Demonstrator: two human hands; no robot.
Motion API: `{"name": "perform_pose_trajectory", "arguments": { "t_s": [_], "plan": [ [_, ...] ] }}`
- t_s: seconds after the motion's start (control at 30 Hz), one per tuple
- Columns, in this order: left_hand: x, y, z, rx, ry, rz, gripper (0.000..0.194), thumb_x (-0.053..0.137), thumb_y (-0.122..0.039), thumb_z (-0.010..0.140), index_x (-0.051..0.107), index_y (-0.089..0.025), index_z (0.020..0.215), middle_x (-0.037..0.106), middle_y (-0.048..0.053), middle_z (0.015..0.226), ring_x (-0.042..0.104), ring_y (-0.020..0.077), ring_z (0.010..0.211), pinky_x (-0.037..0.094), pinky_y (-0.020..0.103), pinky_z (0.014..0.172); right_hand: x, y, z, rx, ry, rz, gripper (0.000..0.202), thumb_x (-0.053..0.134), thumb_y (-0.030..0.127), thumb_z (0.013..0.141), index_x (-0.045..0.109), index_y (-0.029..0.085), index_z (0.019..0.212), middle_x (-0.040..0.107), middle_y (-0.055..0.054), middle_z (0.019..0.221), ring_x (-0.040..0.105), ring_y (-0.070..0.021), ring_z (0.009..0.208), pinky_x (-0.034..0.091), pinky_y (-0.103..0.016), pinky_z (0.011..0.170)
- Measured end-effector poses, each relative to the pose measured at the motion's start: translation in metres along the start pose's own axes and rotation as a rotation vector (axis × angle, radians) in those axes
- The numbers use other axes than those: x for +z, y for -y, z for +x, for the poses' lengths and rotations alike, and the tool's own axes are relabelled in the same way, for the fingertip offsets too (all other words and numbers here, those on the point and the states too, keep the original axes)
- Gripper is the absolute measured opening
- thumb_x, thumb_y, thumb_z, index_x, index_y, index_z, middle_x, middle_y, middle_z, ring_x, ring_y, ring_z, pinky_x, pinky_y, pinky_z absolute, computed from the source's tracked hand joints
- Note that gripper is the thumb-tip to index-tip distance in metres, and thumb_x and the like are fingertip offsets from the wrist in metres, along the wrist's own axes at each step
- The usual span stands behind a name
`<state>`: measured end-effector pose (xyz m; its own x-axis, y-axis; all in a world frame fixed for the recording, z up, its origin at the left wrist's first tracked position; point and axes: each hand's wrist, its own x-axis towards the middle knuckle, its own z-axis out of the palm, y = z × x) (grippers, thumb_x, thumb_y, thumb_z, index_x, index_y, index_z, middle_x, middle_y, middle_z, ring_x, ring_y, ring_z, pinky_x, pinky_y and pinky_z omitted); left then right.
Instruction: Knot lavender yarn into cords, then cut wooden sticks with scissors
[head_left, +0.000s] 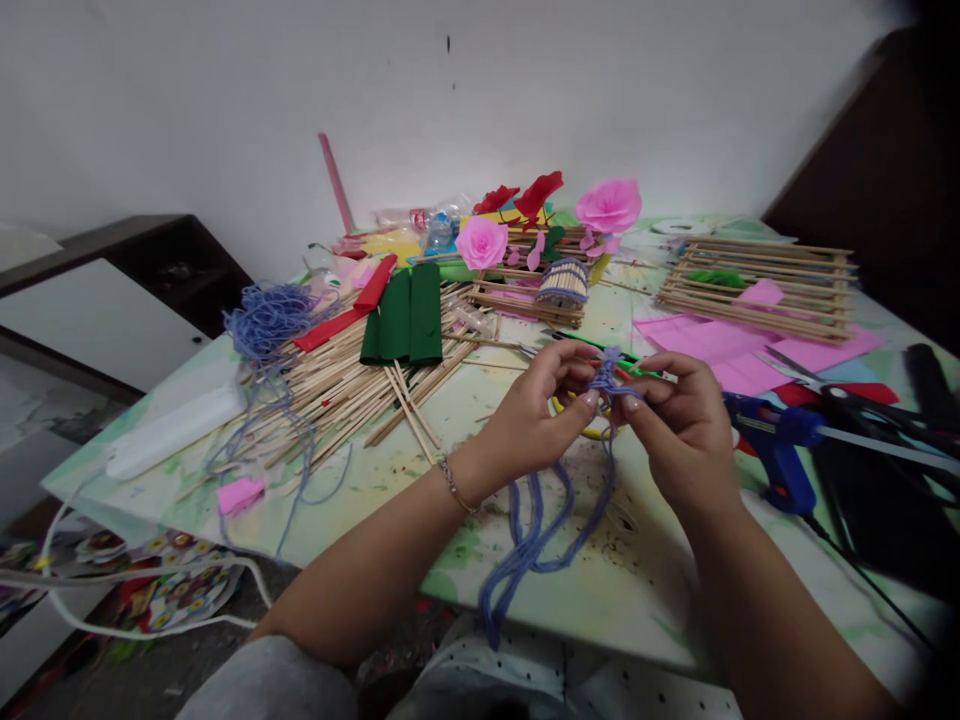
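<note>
Your work surface is a table (375, 480) with a pale green and yellow mottled top, set against a white wall (225, 100); a dark shelf unit (150, 250) stands at far left and a printed mat (157, 590) lies on the floor below the table edge.

On the left half, a heap of thin wooden sticks (337, 385) lies under folded green paper (401, 318) and a red strip (352, 305); a loose tangle of blue yarn (266, 318) sits beside them, and a white block (176, 430) rests near the table corner. At the back, pink paper flowers (481, 243) and red ones (536, 195) stand on a stick-built frame (525, 290). A second stick frame (757, 285) lies at right, with pink paper sheets (720, 350) before it. A blue glue gun (776, 450) and scissors (840, 390) lie just beside your right forearm.

Your left hand (529, 415) and right hand (686, 430) meet above the table's middle. Both are closed in a fingertip pinch on a bundle of blue yarn strands (607, 378); its loose ends (529, 545) hang down between your wrists toward the near table edge.
</note>
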<state>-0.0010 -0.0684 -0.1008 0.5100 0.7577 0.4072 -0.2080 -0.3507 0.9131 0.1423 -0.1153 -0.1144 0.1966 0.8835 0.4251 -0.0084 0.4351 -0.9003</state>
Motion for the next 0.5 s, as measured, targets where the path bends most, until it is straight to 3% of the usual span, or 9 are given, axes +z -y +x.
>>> {"name": "perform_pose_trajectory", "arguments": {
  "t_s": [0.17,0.3,0.5],
  "plan": [
    [0.0005,-0.0001,-0.003,0.119,0.022,0.177,0.029,0.053,-0.015,0.084,0.047,-0.017,0.112,0.056,0.008,0.106,0.056,0.0153,0.097,0.047,0.03,0.088,0.0014,-0.004,0.0025,-0.054,-0.05,-0.075,0.025,0.06,0.01,0.074,0.051,0.023,0.093,0.056,0.0,0.084,0.054,-0.0116,0.075,0.043,-0.024,0.063],
    [-0.0001,0.0014,-0.0033,0.135,0.017,0.19,0.028,0.051,-0.015,0.085,0.046,-0.018,0.113,0.056,0.008,0.106,0.057,0.0155,0.097,0.048,0.031,0.087,0.0016,-0.0041,0.0025,-0.141,-0.083,-0.139,0.034,0.061,0.005,0.07,0.047,0.024,0.094,0.054,-0.001,0.097,0.054,-0.0113,0.078,0.043,-0.025,0.064],
    [-0.0003,0.0028,-0.0033,0.148,-0.003,0.223,0.025,0.05,-0.014,0.085,0.044,-0.018,0.109,0.055,0.007,0.102,0.056,0.0133,0.093,0.047,0.028,0.082,0.0015,-0.0032,-0.0016,-0.225,-0.059,-0.216,0.04,0.059,0.005,0.075,0.044,0.027,0.105,0.061,0.0,0.086,0.06,-0.0133,0.074,0.044,-0.025,0.058]
  ]
}}
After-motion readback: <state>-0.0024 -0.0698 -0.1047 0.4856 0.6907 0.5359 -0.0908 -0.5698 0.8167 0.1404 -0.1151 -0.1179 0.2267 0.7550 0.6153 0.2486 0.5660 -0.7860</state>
